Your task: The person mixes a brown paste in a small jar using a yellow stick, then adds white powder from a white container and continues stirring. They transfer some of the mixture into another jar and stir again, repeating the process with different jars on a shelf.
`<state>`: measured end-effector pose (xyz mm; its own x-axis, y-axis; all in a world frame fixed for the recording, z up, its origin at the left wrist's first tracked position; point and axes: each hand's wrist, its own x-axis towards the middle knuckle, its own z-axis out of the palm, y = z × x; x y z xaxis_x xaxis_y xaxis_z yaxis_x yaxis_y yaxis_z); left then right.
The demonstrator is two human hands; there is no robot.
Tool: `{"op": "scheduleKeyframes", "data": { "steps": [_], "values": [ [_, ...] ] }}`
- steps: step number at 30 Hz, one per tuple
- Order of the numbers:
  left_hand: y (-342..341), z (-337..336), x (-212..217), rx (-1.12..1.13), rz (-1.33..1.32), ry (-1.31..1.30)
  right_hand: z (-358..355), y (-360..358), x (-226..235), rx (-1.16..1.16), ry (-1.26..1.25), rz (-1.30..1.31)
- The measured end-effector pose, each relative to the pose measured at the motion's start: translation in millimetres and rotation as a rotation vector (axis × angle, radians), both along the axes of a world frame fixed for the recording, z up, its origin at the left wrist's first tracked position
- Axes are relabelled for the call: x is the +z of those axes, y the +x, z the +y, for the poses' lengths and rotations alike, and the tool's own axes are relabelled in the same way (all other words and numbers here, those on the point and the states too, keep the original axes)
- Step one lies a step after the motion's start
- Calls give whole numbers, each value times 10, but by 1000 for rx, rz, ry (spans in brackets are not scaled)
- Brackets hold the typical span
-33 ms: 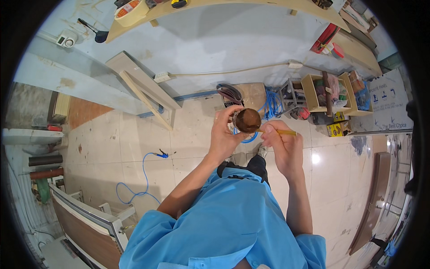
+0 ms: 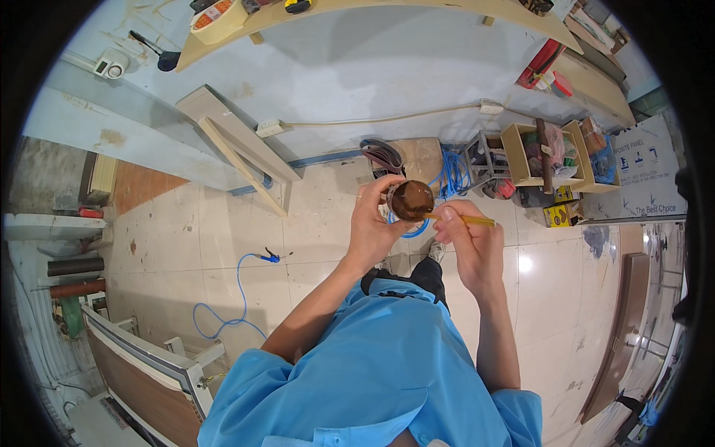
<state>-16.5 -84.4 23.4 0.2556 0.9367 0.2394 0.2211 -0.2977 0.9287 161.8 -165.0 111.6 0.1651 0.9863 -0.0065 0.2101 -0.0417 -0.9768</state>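
Observation:
My left hand (image 2: 377,217) is wrapped round a small, clear-walled round cup (image 2: 390,195) with its mouth turned up toward me. Glossy dark brown stuff (image 2: 413,197) shows inside it. In my right hand (image 2: 474,244), the thumb and fingers pinch a thin yellow stick (image 2: 477,220). One end of the stick reaches the cup's near right rim; whether it has a tip or bristles there is hidden. Both hands are held in front of my waist, above the floor.
Ahead, a blue hose (image 2: 449,173) and sanding belts (image 2: 382,155) lie by the wall. Filled wooden boxes (image 2: 523,158) stand at the right. An air hose with a blue nozzle (image 2: 269,256) lies on the floor, left. A framed bench (image 2: 149,350) is at lower left; a brown board (image 2: 617,335) stands right.
The light reflections on the brown stuff in the cup have shifted slightly. Both hands are in nearly the same place.

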Motion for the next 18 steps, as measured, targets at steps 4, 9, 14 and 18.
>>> {"op": "scheduleKeyframes", "data": {
  "steps": [4, 9, 14, 18],
  "values": [
    [30, 19, -13, 14, -27, 37, 37, -46, -15, -83, 160, -99],
    [87, 59, -17, -12, -117, -29, 66, -95, -11, -103, 235, -143],
    [99, 55, 7, -24, -82, -76, 55, -67, 75, -19, 139, -150],
    [110, 45, 34, -17, -109, -68, 116, -22, 116, -51, 194, -376]
  ]
}}
